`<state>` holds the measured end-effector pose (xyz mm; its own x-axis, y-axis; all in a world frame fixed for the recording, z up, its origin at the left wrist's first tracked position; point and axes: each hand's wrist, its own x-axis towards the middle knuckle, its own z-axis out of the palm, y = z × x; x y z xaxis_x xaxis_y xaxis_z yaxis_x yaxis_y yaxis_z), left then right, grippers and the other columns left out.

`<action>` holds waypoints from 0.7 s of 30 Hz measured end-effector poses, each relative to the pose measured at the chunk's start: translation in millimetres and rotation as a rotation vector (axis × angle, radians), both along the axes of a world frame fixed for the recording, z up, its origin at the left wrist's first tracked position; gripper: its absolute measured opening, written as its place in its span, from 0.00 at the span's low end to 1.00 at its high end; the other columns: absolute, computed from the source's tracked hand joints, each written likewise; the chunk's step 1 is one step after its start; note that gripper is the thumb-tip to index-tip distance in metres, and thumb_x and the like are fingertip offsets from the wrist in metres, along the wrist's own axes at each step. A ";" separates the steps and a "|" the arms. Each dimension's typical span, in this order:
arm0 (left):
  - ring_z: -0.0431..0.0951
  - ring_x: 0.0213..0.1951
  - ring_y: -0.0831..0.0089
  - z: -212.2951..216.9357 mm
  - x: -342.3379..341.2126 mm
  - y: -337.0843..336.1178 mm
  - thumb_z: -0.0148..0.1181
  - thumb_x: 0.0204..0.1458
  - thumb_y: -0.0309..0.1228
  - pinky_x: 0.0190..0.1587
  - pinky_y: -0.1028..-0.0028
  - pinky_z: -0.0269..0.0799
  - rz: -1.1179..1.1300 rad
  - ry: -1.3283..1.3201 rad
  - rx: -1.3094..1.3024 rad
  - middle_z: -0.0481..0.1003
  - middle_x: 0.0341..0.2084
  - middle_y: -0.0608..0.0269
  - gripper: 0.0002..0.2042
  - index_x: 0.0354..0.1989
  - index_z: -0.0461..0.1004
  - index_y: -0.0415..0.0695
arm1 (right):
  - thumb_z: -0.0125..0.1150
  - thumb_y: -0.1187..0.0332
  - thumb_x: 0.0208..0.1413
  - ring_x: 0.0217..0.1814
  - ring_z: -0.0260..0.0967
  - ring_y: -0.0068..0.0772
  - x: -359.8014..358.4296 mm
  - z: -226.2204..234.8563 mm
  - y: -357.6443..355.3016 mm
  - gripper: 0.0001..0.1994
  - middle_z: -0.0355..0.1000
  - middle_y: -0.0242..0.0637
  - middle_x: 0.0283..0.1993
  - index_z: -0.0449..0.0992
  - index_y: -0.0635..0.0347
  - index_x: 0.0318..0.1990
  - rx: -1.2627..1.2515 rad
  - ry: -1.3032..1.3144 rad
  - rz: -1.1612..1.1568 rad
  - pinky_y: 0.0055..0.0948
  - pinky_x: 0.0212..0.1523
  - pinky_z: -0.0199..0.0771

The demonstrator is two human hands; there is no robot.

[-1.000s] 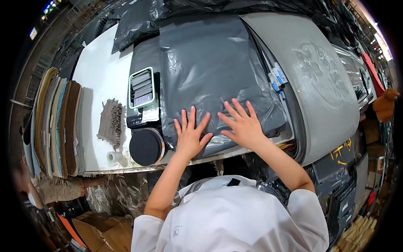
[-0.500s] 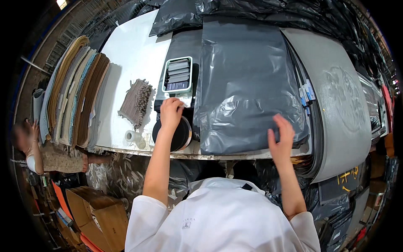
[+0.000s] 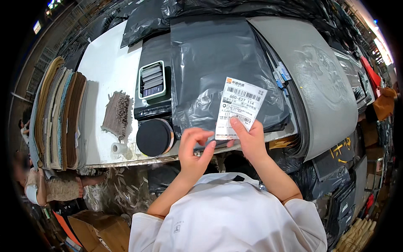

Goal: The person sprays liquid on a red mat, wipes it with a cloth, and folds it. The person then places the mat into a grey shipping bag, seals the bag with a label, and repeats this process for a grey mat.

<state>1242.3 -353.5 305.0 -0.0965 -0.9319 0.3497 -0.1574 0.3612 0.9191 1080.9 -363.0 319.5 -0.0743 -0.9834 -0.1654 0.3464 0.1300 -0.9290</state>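
Observation:
Between the thumb and fingers of my right hand (image 3: 254, 143) is a white shipping label (image 3: 240, 107), held upright with its printed side showing. It overlaps the near part of a stack of black plastic bags (image 3: 210, 54). My left hand (image 3: 193, 147) is beside the label's lower left corner, its fingers curled and the thumb apart from them, with nothing seen in its grip. Left of the bags stands a pale green box (image 3: 140, 90) filled with small dark packets. A round container with a black lid (image 3: 153, 137) sits nearer the table's front edge.
Folded mats (image 3: 58, 117) in several colours stand at the table's left. A shaggy brown mat (image 3: 116, 113) and a small white roll (image 3: 119, 148) lie on the white tabletop (image 3: 105, 67). Large grey mats (image 3: 310, 75) hang over the right side. Another person (image 3: 35, 185) is at far left.
My left hand has come away from the green box toward the middle. My right hand has moved left and now holds the shipping label. The view has shifted right.

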 end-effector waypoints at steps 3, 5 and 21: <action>0.66 0.33 0.82 2.3 5.8 -0.4 0.59 0.46 0.18 0.38 0.82 0.62 -0.194 0.256 0.340 0.68 0.35 0.67 0.09 0.37 0.73 0.39 | 0.54 0.69 0.59 0.31 0.71 0.20 -5.1 18.2 9.0 0.11 0.74 0.37 0.38 0.71 0.68 0.45 0.045 0.084 -0.002 0.20 0.24 0.73; 0.66 0.33 0.83 3.7 6.1 0.0 0.60 0.46 0.19 0.37 0.83 0.62 -0.234 0.285 0.365 0.67 0.34 0.68 0.08 0.36 0.74 0.39 | 0.56 0.70 0.57 0.34 0.71 0.21 -4.3 17.3 13.2 0.11 0.74 0.36 0.38 0.71 0.67 0.45 -0.021 0.155 -0.018 0.20 0.29 0.73; 0.66 0.28 0.86 8.5 2.7 4.9 0.61 0.47 0.17 0.31 0.85 0.61 -0.212 0.291 0.309 0.68 0.31 0.68 0.05 0.33 0.76 0.37 | 0.63 0.76 0.49 0.43 0.70 0.22 2.2 15.9 28.2 0.19 0.73 0.35 0.44 0.69 0.65 0.49 -0.088 0.144 0.055 0.22 0.41 0.72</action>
